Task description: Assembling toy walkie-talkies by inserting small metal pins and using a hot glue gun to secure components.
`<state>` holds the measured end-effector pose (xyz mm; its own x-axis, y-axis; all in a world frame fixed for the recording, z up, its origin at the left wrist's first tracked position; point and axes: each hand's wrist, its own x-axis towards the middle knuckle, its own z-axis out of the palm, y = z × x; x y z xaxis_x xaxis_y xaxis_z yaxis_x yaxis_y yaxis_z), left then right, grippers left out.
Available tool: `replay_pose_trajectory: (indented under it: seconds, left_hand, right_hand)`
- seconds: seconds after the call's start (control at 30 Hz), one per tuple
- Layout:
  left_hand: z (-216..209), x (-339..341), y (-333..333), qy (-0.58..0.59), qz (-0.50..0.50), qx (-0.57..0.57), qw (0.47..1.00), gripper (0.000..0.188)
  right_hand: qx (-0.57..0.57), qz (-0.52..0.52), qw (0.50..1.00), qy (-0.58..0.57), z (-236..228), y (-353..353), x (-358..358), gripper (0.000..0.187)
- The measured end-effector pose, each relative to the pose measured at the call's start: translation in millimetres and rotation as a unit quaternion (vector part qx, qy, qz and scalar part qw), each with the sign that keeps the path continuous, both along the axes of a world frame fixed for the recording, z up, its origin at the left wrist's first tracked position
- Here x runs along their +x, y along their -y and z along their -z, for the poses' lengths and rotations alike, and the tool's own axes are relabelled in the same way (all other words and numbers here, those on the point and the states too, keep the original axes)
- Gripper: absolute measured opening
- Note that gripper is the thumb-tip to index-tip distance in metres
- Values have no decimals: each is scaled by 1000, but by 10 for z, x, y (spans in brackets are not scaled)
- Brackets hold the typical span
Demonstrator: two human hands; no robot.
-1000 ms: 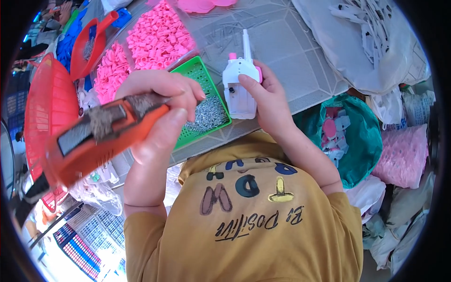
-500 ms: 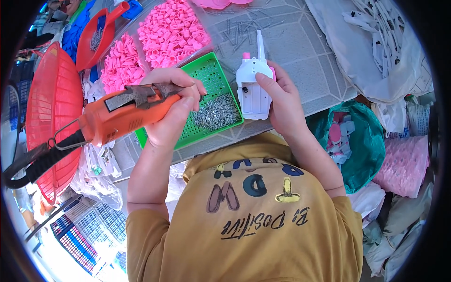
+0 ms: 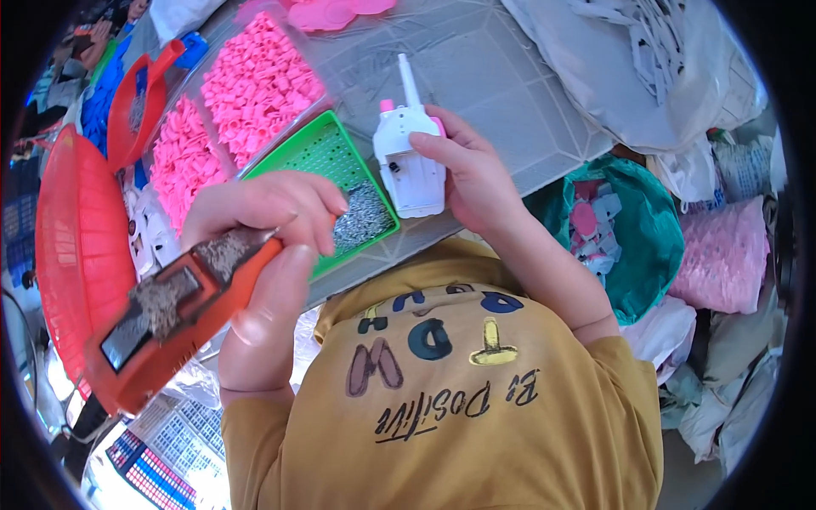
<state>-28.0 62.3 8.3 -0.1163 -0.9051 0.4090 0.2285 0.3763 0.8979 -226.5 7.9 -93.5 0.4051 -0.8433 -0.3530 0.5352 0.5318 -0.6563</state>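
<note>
My left hand (image 3: 268, 221) is closed round an orange electric screwdriver (image 3: 140, 365) with worn, dirty patches; its body slants down toward the lower left, and its tip is hidden by my fingers. In my right hand (image 3: 476, 178) is a white toy walkie-talkie (image 3: 416, 189) with a tall antenna and a pink knob. Its back faces up, showing an uncovered recess with a small black part; my thumb lies over its edge. Between the hands stands a green perforated basket (image 3: 310, 153) with a heap of small screws (image 3: 364, 219).
Small pink plastic parts (image 3: 259, 81) fill trays beyond the basket. A red basket (image 3: 81, 255) and an orange-red scoop (image 3: 140, 119) stand at the left. On the right, a green bag (image 3: 642, 246) holds white and pink pieces, beside a pink bundle (image 3: 727, 263). White bags lie at the far right.
The screwdriver has swung, its rear end now lower and nearer. My left hand has shifted left and its fingers have moved on the tool. The whole view has shifted; the walkie-talkie stays held.
</note>
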Motion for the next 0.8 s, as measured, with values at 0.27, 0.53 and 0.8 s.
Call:
replay_pose_trajectory:
  seconds: [0.27, 0.53, 0.8]
  left_hand:
    - [203, -408, 199, -49, 81, 4, 995, 26]
    - [278, -447, 215, -42, 98, 55, 993, 23]
    - [180, -544, 151, 29, 52, 119, 991, 19]
  right_hand:
    - [11, 21, 1000, 18, -72, -2, -22, 47]
    - [-6, 15, 999, 32, 8, 16, -29, 45]
    - [-13, 24, 999, 38, 23, -30, -10, 45]
